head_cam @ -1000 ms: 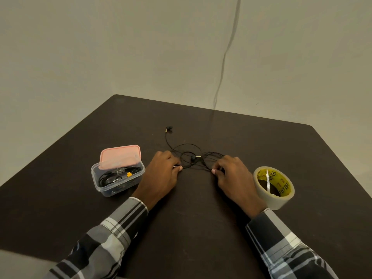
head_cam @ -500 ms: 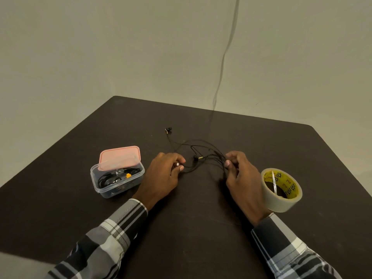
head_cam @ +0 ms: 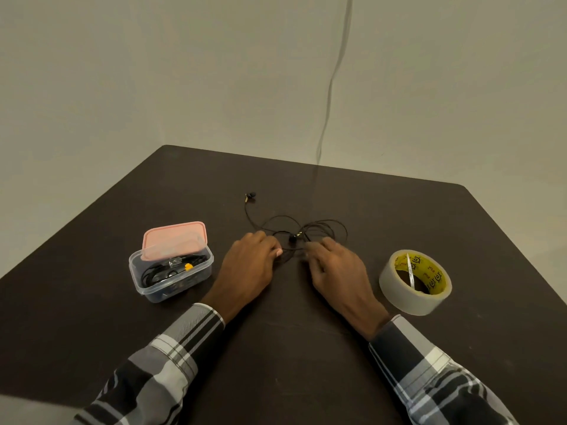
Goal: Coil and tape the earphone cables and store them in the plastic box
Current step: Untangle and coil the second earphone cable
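Observation:
A black earphone cable (head_cam: 319, 224) lies in loose loops on the dark table (head_cam: 285, 357), with one earbud (head_cam: 251, 195) trailing off to the far left. My left hand (head_cam: 250, 265) pinches the cable at its left end. My right hand (head_cam: 336, 269) lies palm down and its fingertips hold the cable's right part against the table. The clear plastic box (head_cam: 138, 279) stands left of my left hand, and its pink lid (head_cam: 175, 239) leans open on the rim. Inside lie coiled black earphones (head_cam: 162, 269). A roll of tape (head_cam: 399, 297) sits right of my right hand.
A beige wall rises behind the table, and a thin cord (head_cam: 333, 81) hangs down it to the table's far edge. The table's far corners are cut off at left and right.
My right hand had lifted the cable's right loops half a second ago; it has now come back down to the table and closer to my left hand. The loops lie flat again.

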Demonstrator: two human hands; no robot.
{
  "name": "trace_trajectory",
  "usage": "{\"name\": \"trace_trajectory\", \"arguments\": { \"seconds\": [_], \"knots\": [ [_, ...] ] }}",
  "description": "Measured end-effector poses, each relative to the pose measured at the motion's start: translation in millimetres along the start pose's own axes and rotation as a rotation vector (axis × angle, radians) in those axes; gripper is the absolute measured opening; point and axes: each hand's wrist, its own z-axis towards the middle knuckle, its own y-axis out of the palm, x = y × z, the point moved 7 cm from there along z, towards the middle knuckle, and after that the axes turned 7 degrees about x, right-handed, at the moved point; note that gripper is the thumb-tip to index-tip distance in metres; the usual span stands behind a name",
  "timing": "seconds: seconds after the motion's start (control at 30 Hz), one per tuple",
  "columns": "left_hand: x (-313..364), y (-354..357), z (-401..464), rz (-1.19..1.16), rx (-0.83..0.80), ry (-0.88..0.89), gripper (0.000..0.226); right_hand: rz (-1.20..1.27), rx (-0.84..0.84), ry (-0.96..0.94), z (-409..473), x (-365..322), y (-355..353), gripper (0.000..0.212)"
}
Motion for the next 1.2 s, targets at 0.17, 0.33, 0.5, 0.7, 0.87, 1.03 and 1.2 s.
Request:
{"name": "trace_trajectory", "arguments": {
  "seconds": [0.17,0.33,0.5,0.7,0.87,1.03,1.2],
  "knots": [
    [-0.8,-5.9,-1.1,-0.137,0.094,-0.044,0.019,0.228,-0.011,-0.061,6.3,-24.8,2.5,0.038],
    [14.0,-25.0,-5.7,-0.603,0.201,0.059,0.008,0.364,0.111,-0.016,10.4,-19.4,-6.1,0.023],
    [32.3,-59.4,-0.8,-0.953,0.289,-0.034,0.005,0.567,0.293,0.165,17.7,-3.3,-35.1,0.005],
    [36.0,-130.7,16.4,-1.109,0.544,-0.008,0.005,0.658,0.334,0.350,40.9,10.7,-71.3,0.014],
    [7.9,-122.9,26.8,-0.665,0.463,-0.063,0.008,1.117,0.301,0.573,60.9,17.5,-103.9,0.014],
    [22.3,-92.1,31.8,-0.541,0.128,-0.022,0.034,0.917,0.110,0.395,85.7,0.3,-122.6,0.011],
    [63.8,-113.2,37.7,-0.690,0.223,0.092,0.029,0.757,-0.042,0.296,90.9,-17.0,-123.2,0.010]
  ]
}}
